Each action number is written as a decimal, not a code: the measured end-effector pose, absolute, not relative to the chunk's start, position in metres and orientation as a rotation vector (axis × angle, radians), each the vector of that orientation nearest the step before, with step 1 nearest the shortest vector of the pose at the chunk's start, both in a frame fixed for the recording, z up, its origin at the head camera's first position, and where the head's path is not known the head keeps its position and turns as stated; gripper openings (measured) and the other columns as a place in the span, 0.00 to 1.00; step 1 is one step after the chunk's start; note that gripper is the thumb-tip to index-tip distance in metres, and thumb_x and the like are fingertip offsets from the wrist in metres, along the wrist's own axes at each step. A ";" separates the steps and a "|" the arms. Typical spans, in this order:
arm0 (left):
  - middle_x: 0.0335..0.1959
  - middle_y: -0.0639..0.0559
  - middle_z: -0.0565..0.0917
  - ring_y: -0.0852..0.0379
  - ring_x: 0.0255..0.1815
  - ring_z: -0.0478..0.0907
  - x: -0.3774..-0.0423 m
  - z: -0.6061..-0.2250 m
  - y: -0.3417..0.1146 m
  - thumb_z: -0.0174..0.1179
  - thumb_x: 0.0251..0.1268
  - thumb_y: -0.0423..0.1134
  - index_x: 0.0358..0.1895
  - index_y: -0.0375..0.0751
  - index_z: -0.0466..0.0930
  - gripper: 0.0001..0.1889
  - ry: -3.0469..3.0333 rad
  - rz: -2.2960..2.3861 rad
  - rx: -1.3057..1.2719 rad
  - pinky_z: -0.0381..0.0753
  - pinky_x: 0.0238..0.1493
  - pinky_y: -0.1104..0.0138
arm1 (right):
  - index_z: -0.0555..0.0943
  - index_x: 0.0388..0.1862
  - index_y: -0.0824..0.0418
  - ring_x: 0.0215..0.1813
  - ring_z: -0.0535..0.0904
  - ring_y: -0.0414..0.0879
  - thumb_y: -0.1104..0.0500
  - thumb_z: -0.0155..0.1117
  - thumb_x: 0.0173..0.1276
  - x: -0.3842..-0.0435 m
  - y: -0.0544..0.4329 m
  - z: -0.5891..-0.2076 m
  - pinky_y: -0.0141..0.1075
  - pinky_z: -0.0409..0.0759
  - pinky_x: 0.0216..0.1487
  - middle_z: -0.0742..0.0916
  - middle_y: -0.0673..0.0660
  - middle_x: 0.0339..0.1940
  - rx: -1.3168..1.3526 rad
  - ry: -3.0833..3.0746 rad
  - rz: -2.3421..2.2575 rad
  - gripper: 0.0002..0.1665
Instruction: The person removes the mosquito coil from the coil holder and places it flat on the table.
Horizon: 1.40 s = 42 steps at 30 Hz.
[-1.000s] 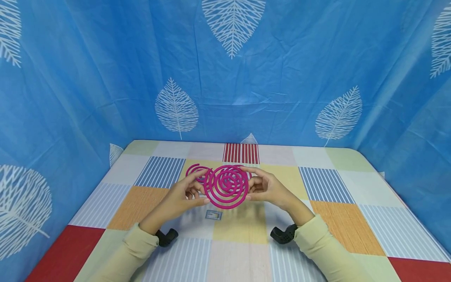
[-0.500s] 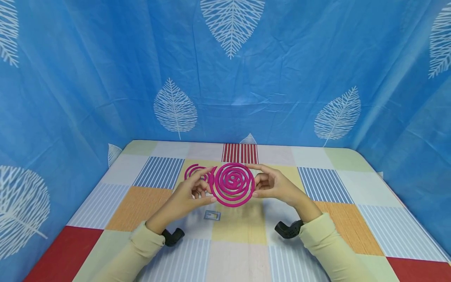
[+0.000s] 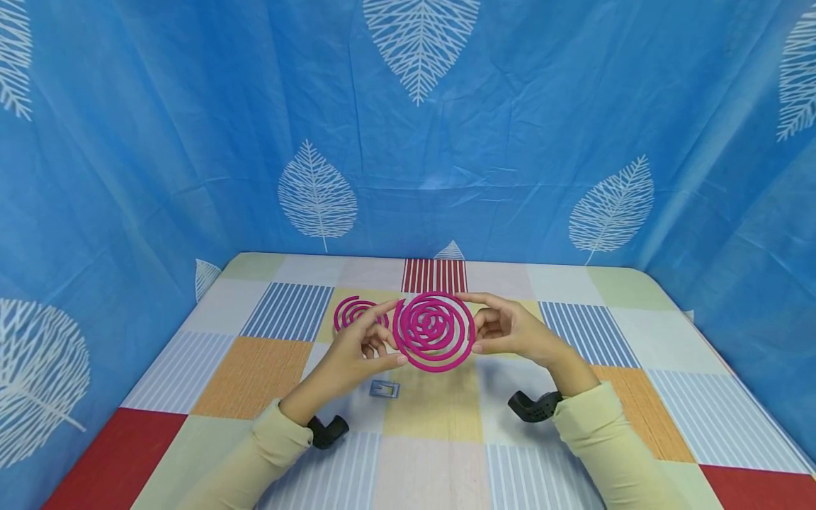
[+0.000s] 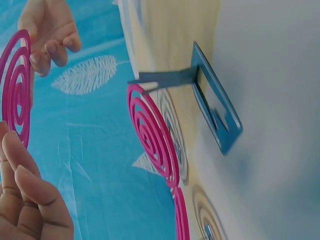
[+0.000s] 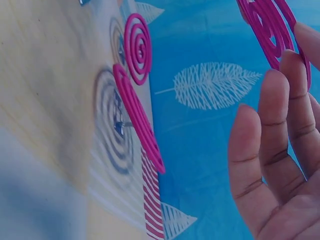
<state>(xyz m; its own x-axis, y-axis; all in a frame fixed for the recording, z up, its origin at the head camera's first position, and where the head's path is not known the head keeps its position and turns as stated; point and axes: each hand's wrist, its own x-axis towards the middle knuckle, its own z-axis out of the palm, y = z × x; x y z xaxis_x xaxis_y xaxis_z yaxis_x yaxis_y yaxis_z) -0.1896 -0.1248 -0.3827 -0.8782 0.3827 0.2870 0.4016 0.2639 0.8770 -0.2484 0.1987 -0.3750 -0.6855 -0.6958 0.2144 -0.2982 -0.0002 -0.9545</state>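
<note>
Both hands hold one magenta mosquito coil (image 3: 430,324) upright above the table in the head view. My left hand (image 3: 365,346) has thumb and index finger spread along its left edge. Its right edge lies between thumb and index finger of my right hand (image 3: 513,330). In the left wrist view a bent metal coil stand (image 4: 218,112) rests on the table, one prong raised, with no coil on it. A second coil (image 3: 349,312) is raised off the table behind the left hand. The right wrist view shows a third coil (image 5: 134,112), largely hidden behind the held one in the head view.
A patchwork-checked cloth (image 3: 433,467) covers the table, whose far edge meets a blue curtain (image 3: 510,198) with white leaf prints. The curtain also hangs on both sides. Black wrist cameras (image 3: 534,407) sit below the wrists. The raised coils cast ring shadows on the cloth.
Both hands and the held coil have moved to the right and slightly up in the head view. The coil stand and the coil at the back left have stayed in place.
</note>
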 end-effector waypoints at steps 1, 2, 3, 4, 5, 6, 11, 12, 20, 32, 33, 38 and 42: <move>0.38 0.49 0.85 0.59 0.35 0.80 -0.190 -0.383 -0.123 0.76 0.66 0.30 0.83 0.37 0.64 0.44 -2.484 -1.734 -0.768 0.76 0.35 0.71 | 0.63 0.82 0.74 0.44 0.88 0.44 0.72 0.76 0.68 -0.249 0.200 -0.374 0.37 0.88 0.50 0.88 0.56 0.40 -1.032 1.964 -1.731 0.47; 0.37 0.51 0.85 0.59 0.35 0.80 -0.190 -0.383 -0.121 0.76 0.66 0.30 0.83 0.37 0.64 0.44 -2.484 -1.735 -0.768 0.76 0.35 0.71 | 0.63 0.81 0.74 0.44 0.88 0.45 0.72 0.76 0.68 -0.249 0.202 -0.374 0.38 0.89 0.50 0.88 0.57 0.40 -1.037 1.965 -1.728 0.47; 0.37 0.52 0.85 0.59 0.35 0.80 -0.190 -0.383 -0.120 0.76 0.66 0.31 0.84 0.37 0.64 0.44 -2.484 -1.740 -0.768 0.76 0.35 0.71 | 0.63 0.81 0.75 0.44 0.88 0.45 0.71 0.76 0.68 -0.249 0.203 -0.373 0.38 0.89 0.50 0.88 0.57 0.40 -1.042 1.966 -1.724 0.47; 0.37 0.52 0.85 0.59 0.35 0.80 -0.189 -0.383 -0.118 0.76 0.66 0.31 0.84 0.37 0.64 0.44 -2.481 -1.745 -0.768 0.76 0.35 0.71 | 0.64 0.81 0.75 0.44 0.88 0.45 0.71 0.76 0.68 -0.250 0.205 -0.373 0.38 0.89 0.50 0.88 0.58 0.40 -1.046 1.972 -1.720 0.47; 0.37 0.52 0.85 0.59 0.35 0.81 -0.190 -0.383 -0.117 0.76 0.66 0.31 0.83 0.36 0.64 0.44 -2.476 -1.747 -0.770 0.76 0.35 0.71 | 0.64 0.81 0.75 0.44 0.88 0.45 0.72 0.76 0.68 -0.250 0.207 -0.372 0.38 0.89 0.50 0.89 0.57 0.40 -1.051 1.978 -1.716 0.46; 0.37 0.52 0.85 0.59 0.35 0.81 -0.190 -0.383 -0.115 0.76 0.66 0.31 0.84 0.36 0.63 0.44 -2.469 -1.758 -0.769 0.76 0.36 0.71 | 0.64 0.80 0.75 0.43 0.88 0.44 0.72 0.76 0.68 -0.250 0.208 -0.372 0.38 0.89 0.50 0.89 0.57 0.39 -1.053 1.984 -1.713 0.46; 0.37 0.49 0.86 0.58 0.35 0.80 -0.190 -0.384 -0.105 0.75 0.66 0.31 0.84 0.37 0.63 0.44 -2.437 -1.802 -0.762 0.77 0.36 0.71 | 0.68 0.81 0.70 0.45 0.88 0.44 0.74 0.73 0.69 -0.253 0.218 -0.371 0.37 0.89 0.51 0.90 0.54 0.41 -1.070 1.978 -1.713 0.43; 0.37 0.49 0.86 0.58 0.35 0.80 -0.190 -0.383 -0.103 0.75 0.66 0.31 0.84 0.37 0.63 0.44 -2.435 -1.814 -0.756 0.77 0.37 0.71 | 0.69 0.81 0.69 0.45 0.89 0.44 0.75 0.73 0.69 -0.253 0.219 -0.371 0.37 0.89 0.52 0.90 0.54 0.41 -1.071 1.968 -1.716 0.42; 0.38 0.48 0.86 0.58 0.35 0.80 -0.191 -0.385 -0.092 0.75 0.68 0.32 0.84 0.38 0.62 0.45 -2.426 -1.856 -0.735 0.78 0.38 0.71 | 0.71 0.81 0.64 0.46 0.89 0.45 0.75 0.72 0.69 -0.255 0.232 -0.367 0.38 0.88 0.53 0.90 0.56 0.42 -1.049 1.977 -1.702 0.42; 0.40 0.48 0.85 0.56 0.36 0.80 -0.193 -0.386 -0.073 0.75 0.68 0.33 0.84 0.37 0.61 0.44 -2.362 -1.931 -0.740 0.83 0.42 0.69 | 0.72 0.80 0.62 0.45 0.89 0.46 0.77 0.68 0.71 -0.256 0.248 -0.363 0.38 0.89 0.53 0.89 0.57 0.41 -1.067 2.022 -1.689 0.40; 0.40 0.47 0.85 0.56 0.37 0.80 -0.194 -0.386 -0.072 0.75 0.69 0.32 0.85 0.37 0.61 0.44 -2.358 -1.938 -0.737 0.83 0.42 0.69 | 0.72 0.80 0.62 0.45 0.89 0.46 0.77 0.68 0.71 -0.256 0.250 -0.363 0.38 0.89 0.53 0.89 0.55 0.42 -1.067 2.026 -1.689 0.40; 0.40 0.44 0.85 0.56 0.37 0.80 -0.195 -0.386 -0.064 0.76 0.68 0.33 0.85 0.39 0.61 0.46 -2.354 -1.931 -0.717 0.85 0.43 0.69 | 0.74 0.80 0.57 0.45 0.88 0.45 0.77 0.67 0.71 -0.256 0.256 -0.361 0.37 0.88 0.54 0.89 0.55 0.42 -1.064 2.021 -1.703 0.40; 0.40 0.44 0.85 0.57 0.36 0.81 -0.197 -0.386 -0.056 0.76 0.67 0.32 0.85 0.40 0.61 0.47 -2.345 -1.939 -0.720 0.86 0.44 0.68 | 0.75 0.79 0.53 0.45 0.88 0.44 0.78 0.66 0.71 -0.257 0.263 -0.360 0.37 0.88 0.53 0.90 0.54 0.43 -1.071 2.021 -1.716 0.41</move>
<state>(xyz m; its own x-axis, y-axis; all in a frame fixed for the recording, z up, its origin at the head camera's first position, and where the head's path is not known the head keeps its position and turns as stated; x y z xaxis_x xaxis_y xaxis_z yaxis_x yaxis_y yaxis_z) -0.1968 -0.0563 -0.3858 -0.8938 0.3365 0.2966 0.3545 0.1250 0.9267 -0.2567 0.2626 -0.3600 -0.6855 -0.6861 0.2435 -0.3514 0.0188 -0.9360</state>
